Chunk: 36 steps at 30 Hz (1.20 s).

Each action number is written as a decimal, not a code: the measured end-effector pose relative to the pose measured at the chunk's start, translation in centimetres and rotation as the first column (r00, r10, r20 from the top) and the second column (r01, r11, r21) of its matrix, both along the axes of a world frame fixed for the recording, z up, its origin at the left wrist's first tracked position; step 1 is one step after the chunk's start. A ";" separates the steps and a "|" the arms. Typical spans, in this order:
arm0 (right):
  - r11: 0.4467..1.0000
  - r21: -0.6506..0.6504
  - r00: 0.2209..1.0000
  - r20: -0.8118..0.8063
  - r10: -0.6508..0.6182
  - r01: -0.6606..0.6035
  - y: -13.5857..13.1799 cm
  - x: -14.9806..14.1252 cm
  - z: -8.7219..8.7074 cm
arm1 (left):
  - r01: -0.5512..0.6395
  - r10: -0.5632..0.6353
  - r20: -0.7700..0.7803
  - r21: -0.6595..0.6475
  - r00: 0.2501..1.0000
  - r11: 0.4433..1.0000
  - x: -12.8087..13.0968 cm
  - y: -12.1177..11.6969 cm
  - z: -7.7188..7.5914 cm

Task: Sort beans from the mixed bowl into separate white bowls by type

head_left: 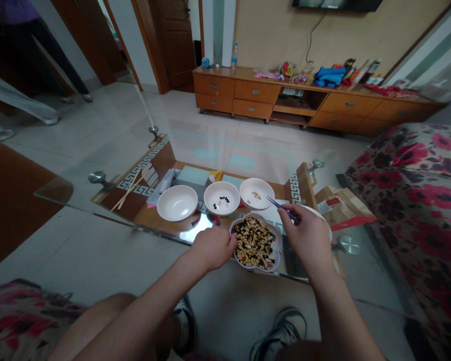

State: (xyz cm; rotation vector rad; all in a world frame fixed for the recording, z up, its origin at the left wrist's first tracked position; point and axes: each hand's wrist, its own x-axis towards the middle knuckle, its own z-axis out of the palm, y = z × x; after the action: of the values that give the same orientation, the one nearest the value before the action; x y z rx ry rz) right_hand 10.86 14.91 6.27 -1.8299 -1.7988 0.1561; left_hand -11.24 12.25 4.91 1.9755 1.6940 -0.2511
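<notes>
My left hand (215, 246) pinches the left rim of a flower-shaped bowl (276, 244) on the glass table. Mixed dark, yellow and pale beans (253, 243) fill much of it. In my right hand (308, 229) is a pair of blue tweezers (277, 203), their tips near the edge of the right white bowl (269, 189). I cannot make out anything between the tips. A few tan beans (254, 195) lie inside that bowl. The middle white bowl (207, 200) holds several black beans (224, 199) and some pale ones. Only bare white shows in the left white bowl (177, 203).
Wooden chopsticks (130, 189) lie at the left of the glass table (108, 203), which has metal corner fittings. A brown paper bag (344, 205) is at the right, by a flowered sofa (428, 195). A cluttered wooden cabinet (251, 93) lines the wall. People's legs (47, 50) show at upper left.
</notes>
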 end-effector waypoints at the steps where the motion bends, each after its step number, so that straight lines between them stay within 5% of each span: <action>1: 1.000 -0.001 1.000 -0.016 0.001 -0.001 0.0 0.1 0.2 | -0.002 0.002 -0.001 0.002 1.000 1.000 0.0 0.0 0.0; 9: 0.983 -0.135 0.988 -0.115 0.108 -0.123 -0.8 0.5 1.3 | 0.007 -0.007 0.000 0.007 1.000 1.000 0.0 0.1 -0.4; 17: 0.842 -0.400 0.932 -0.174 0.318 -0.362 -1.6 0.3 0.9 | 0.022 -0.022 0.002 0.018 1.000 1.000 0.0 0.1 -0.4; 36: 0.804 -0.422 0.908 -0.205 0.366 -0.419 -1.8 0.0 0.6 | 0.021 -0.020 -0.008 0.015 1.000 1.000 0.0 0.1 -0.4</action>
State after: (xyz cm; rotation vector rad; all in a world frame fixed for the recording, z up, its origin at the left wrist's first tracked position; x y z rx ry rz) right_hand 10.83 13.14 6.90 -1.6577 -2.1710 0.8987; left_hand -11.24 12.31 4.46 2.0062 1.6861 -0.2547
